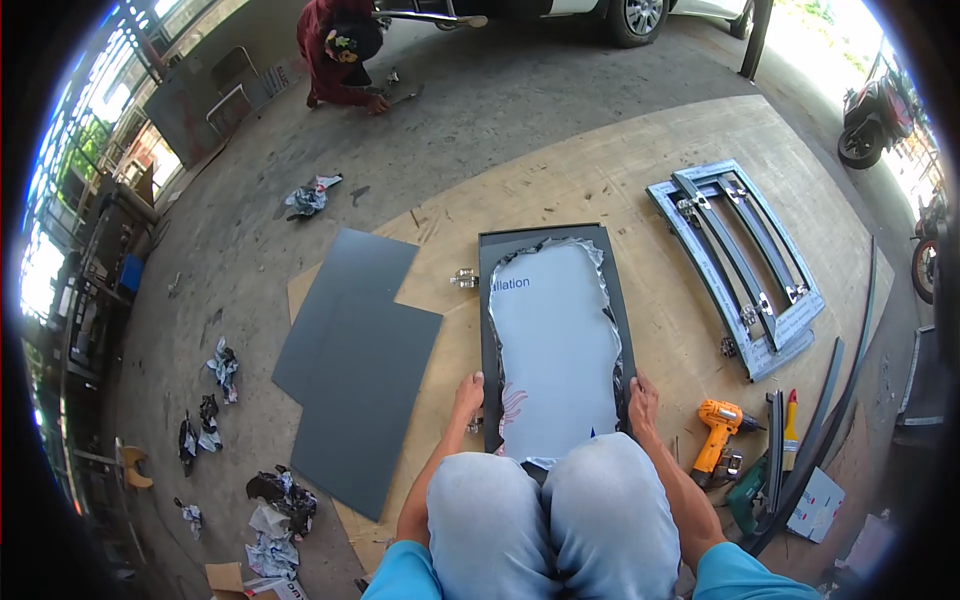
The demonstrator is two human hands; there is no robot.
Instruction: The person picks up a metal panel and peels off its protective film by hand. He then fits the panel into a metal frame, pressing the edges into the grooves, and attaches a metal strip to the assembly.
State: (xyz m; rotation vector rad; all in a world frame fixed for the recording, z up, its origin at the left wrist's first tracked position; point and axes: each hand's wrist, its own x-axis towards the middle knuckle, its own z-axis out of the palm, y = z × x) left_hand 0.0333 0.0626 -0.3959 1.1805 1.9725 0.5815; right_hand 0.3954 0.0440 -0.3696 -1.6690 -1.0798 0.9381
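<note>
A dark grey framed door panel [560, 350] lies in front of my knees, with torn-edged pale protective film over its middle. A metal hinge [463, 279] sticks out from its left side, and another shows beside my left wrist. My left hand [468, 392] is closed on the panel's left edge, thumb uppermost. On the opposite edge my right hand [644, 400] grips the frame, its fingers partly hidden. To the left lie dark grey sheets [365, 370], seemingly overlapping. An orange cordless drill [719, 438] rests near my right forearm.
Frames with hinges [740, 260] are stacked on the plywood [560, 200] at right. Long dark strips [825, 420], a paintbrush [791, 420] and a green case [745, 498] lie nearby. Crumpled film [285, 505] litters the concrete at left. Another person [340, 50] crouches near a vehicle [635, 15].
</note>
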